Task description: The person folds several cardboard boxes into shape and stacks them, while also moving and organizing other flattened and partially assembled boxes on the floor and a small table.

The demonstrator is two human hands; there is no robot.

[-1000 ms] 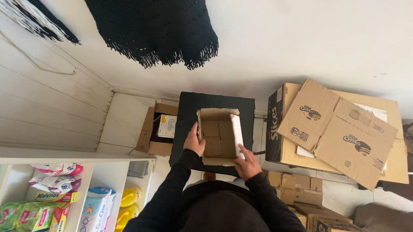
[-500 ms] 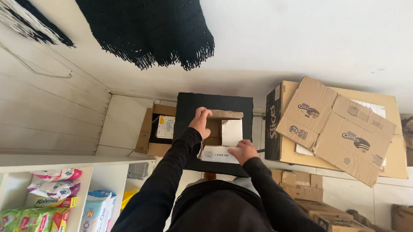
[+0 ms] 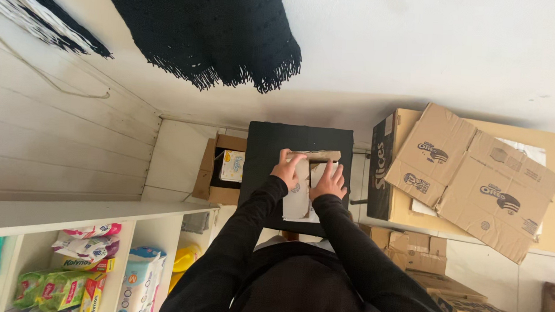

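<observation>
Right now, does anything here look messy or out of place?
Yes. The flattened boxes at right lie askew in a loose pile. Both hands, left and right, press a small carton flat on the black surface.

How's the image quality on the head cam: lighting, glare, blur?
Head view: soft, even daylight, no glare; the white wall is bright but keeps detail. Hands and the small cardboard box are sharp, no motion blur. Black table and sleeves lose detail. Wide-angle lens bends the shelf.
</observation>
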